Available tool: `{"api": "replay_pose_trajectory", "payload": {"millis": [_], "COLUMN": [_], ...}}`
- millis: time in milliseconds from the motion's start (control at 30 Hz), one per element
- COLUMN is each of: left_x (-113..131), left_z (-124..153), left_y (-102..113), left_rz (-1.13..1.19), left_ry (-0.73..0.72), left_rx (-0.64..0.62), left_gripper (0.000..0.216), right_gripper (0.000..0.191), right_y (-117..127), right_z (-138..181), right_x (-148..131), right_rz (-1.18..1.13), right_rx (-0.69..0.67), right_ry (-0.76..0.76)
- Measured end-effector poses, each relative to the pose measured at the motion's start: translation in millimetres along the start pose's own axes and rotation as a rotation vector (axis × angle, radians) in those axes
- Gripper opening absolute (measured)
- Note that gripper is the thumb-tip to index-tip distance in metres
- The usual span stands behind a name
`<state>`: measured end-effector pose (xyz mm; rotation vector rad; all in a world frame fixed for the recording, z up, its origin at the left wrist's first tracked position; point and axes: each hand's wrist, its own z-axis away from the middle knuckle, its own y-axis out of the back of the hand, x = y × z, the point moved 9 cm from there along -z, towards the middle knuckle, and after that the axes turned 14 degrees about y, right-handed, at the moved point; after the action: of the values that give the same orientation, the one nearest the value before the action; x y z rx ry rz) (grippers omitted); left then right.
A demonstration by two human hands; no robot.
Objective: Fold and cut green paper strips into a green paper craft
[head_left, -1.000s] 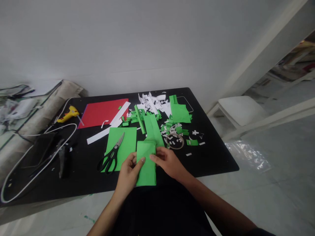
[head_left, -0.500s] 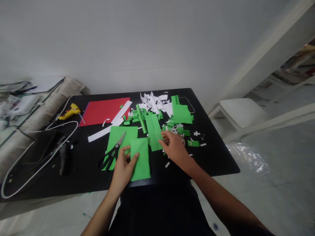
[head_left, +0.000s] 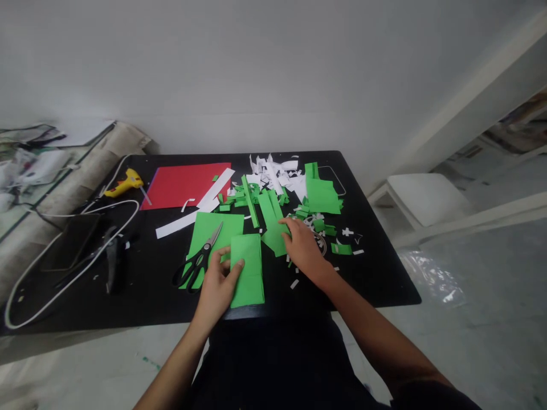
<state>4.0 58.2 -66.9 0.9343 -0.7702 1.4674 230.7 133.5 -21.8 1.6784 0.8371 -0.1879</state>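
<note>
The left hand [head_left: 217,282] lies flat, thumb spread, pinning the left edge of a folded green paper [head_left: 248,270] near the front edge of the black desk [head_left: 141,296]. The right hand [head_left: 303,247] reaches forward toward one o'clock, fingers loosely curled down onto a long green strip [head_left: 273,219]; whether it is pinching the strip or only resting on it cannot be told. Both forearms come in from the bottom of the view, the left nearly straight up, the right angled in from five o'clock.

By the look of it, the step in hand is steadying one folded piece while taking up another green piece. A next move would call for a clean pinch on the strip's near end without dragging the loose scraps along.

At ten o'clock from the left hand, scissors [head_left: 199,262] lie closed on a flat green sheet [head_left: 209,228]. Beyond, at twelve o'clock, sits a heap of green and white paper scraps [head_left: 273,176], with a larger green piece [head_left: 322,193] at one o'clock. A white paper strip [head_left: 192,208] and a red sheet [head_left: 183,185] lie at eleven o'clock, and a yellow glue gun [head_left: 123,183] with a white cable [head_left: 72,273] farther left.
</note>
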Motion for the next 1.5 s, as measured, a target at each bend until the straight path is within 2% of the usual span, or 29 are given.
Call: {"api": "replay_pose_trajectory", "payload": {"millis": [167,233,300,367,467,633,833,900,967,1067,1133,1200,1267,1400,1500], "left_x": [3.6,5.4,7.4,9.9,12.6,11.5,29.5,34.3,38.2,44.0,48.6,53.6,57.7,62.8,63.1], "left_z": [2.2,3.9,6.0,8.3,11.2,12.4,14.7,14.0,12.0,6.0,1.7,-0.6,-1.7,-1.3,4.8], "left_y": [-5.2,-8.5,-11.6,-14.2,-18.5,-21.8,-27.5,-31.2,-34.6,-37.6,-40.8,-46.9,-53.7,-60.3,-56.1], "left_rz": [0.048,0.08,0.112,0.14,0.157,0.105,-0.287,-0.418,-0.521,-0.685,-0.777,-0.852,-0.918,-0.985,-1.005], "left_ry": [0.003,0.015,0.033,0.045,0.056,0.044,-0.175,-0.202,-0.203,-0.191,-0.203,-0.251,-0.328,-0.506,-0.616], "left_rx": [-0.017,-0.037,-0.053,-0.062,-0.077,-0.115,-0.22,-0.282,-0.357,-0.429,-0.467,-0.513,-0.54,-0.476,-0.337], "left_gripper": [0.064,0.065,0.067,0.067,0.068,0.066,0.059,0.06,0.059,0.057,0.048,0.037,0.031,0.03,0.031], "right_gripper": [0.027,0.023,0.023,0.036,0.046,0.051,0.088,0.095,0.095,0.074,0.053,0.036,0.032,0.035,0.027], "right_y": [20.9,25.6,15.5,-5.9,-33.8,-47.7,-51.8,-48.6,-31.6,8.7,20.3,14.1,1.5,-18.6,-27.9], "right_z": [9.6,17.8,27.1,38.8,52.4,57.5,71.0,77.4,79.9,76.0,69.8,62.5,56.8,48.0,46.0], "right_x": [-9.4,-24.1,-34.3,-36.2,-40.8,-38.6,-38.1,-39.6,-38.1,-45.0,-58.1,-70.7,-77.9,-74.2,-69.9], "right_rz": [0.023,-0.084,-0.333,-0.613,-0.893,-1.046,-1.136,-1.094,-0.866,-0.369,-0.174,-0.131,-0.147,-0.089,-0.059], "right_rx": [0.1,0.169,0.142,0.063,-0.027,-0.024,0.049,0.046,0.083,0.184,0.16,0.042,-0.077,-0.173,-0.205], "right_ry": [0.007,0.051,0.019,-0.14,-0.31,-0.376,-0.432,-0.417,-0.328,-0.092,0.082,0.23,0.313,0.302,0.287]}}
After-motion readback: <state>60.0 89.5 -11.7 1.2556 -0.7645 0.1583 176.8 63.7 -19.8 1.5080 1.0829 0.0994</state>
